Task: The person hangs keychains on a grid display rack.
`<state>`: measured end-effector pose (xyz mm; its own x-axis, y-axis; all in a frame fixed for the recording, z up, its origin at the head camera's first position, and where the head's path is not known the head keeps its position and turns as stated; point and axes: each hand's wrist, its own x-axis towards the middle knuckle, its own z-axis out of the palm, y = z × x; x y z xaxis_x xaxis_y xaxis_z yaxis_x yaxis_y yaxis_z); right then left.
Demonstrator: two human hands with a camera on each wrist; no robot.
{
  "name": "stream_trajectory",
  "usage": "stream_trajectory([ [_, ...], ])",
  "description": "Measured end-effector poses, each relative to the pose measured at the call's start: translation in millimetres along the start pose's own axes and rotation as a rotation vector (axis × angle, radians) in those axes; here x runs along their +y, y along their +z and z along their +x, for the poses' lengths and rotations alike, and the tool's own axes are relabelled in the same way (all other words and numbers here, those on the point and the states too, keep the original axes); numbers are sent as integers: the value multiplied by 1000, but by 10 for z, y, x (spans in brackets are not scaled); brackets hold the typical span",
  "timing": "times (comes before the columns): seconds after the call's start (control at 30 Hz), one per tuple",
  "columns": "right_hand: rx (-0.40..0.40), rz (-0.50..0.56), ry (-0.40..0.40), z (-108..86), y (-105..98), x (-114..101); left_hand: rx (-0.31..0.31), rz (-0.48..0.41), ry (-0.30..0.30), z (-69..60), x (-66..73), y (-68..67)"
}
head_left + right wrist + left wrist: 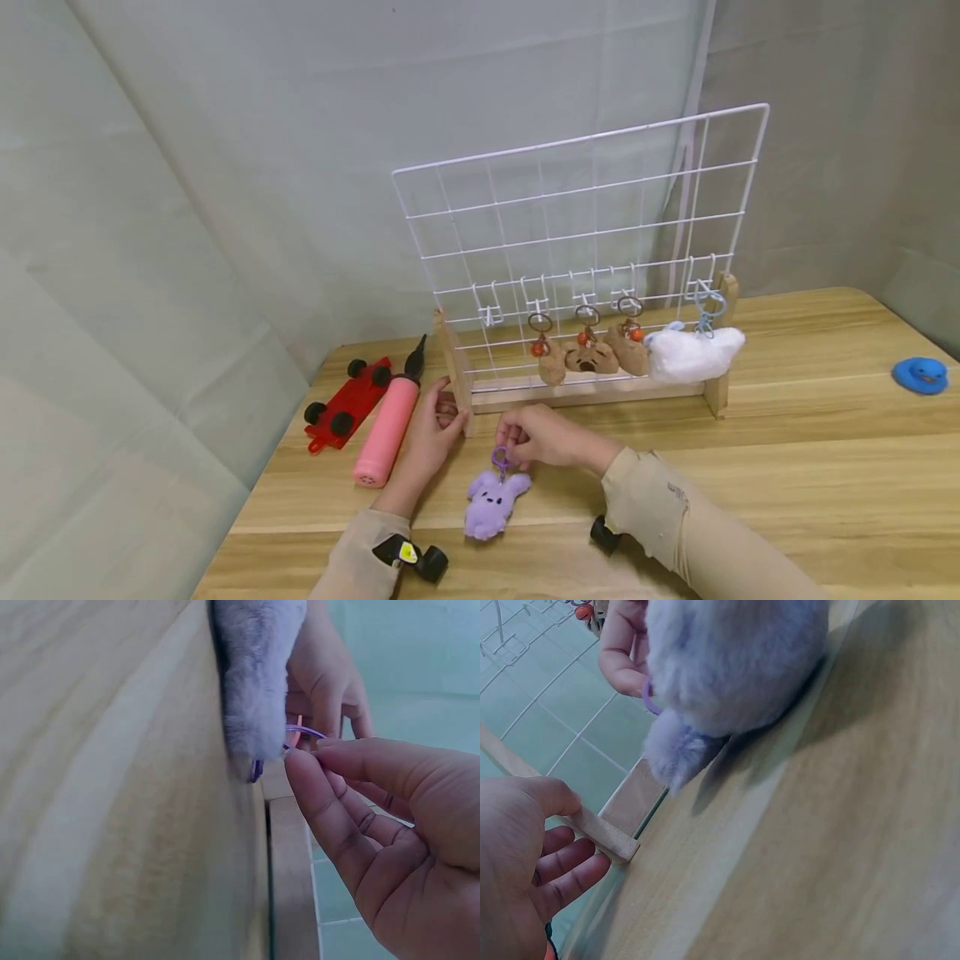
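Note:
In the head view my right hand [543,437] pinches the purple ring [304,732] of a lilac plush dog keychain [491,504] between thumb and forefinger. The plush lies on the table in front of a white wire grid rack [592,246] with a wooden stand. My left hand [435,433] holds the stand's left wooden side piece [453,367], thumb on one side and fingers on the other. From the rack's hooks hang several brown plush keychains [592,357] and a white plush keychain [693,354]. The leftmost hook [490,317] carries nothing.
A pink hand pump [388,429] with a black nozzle lies left of my left hand. Beside it is a red toy car part [352,404] with black wheels. A blue duck figure [920,375] sits at the table's right edge. Pale cloth [225,167] surrounds the table.

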<state>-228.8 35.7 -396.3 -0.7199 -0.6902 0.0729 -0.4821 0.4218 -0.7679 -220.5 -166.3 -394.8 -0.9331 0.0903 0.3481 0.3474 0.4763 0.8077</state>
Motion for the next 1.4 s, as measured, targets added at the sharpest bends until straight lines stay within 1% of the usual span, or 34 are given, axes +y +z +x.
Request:
stream_trajectory([
  [0.07,5,0,-6,-12,-17,-18,1,3,-3,1,11,3],
  [0.13,5,2,-9,-23,-37,-39,-1,6,-13,10,-20,17],
  [0.27,1,11,4,-45,-77,-90,1,3,-14,49,-233,72],
  [0.37,-1,11,9,-58,-104,-127,4,0,-1,73,-379,106],
  [0.47,-3,9,0,-69,-128,-173,3,-16,14,78,-451,119],
  [0.57,-2,4,-24,-72,-142,-217,10,-32,25,73,-477,123],
  [0.77,5,-20,-79,-88,-171,-297,17,-31,36,65,-468,123],
  [0.9,14,-21,-92,-99,-201,-366,13,-30,27,80,-468,118],
  [1.03,24,-55,-106,-111,-235,-440,5,-32,22,92,-465,108],
  [1.13,21,-72,-112,-128,-264,-501,3,-19,22,94,-462,102],
  [1.23,12,-69,-116,-142,-298,-562,7,-3,20,99,-464,94],
  [1.4,17,-84,-132,-156,-357,-645,8,-13,18,103,-464,79],
])
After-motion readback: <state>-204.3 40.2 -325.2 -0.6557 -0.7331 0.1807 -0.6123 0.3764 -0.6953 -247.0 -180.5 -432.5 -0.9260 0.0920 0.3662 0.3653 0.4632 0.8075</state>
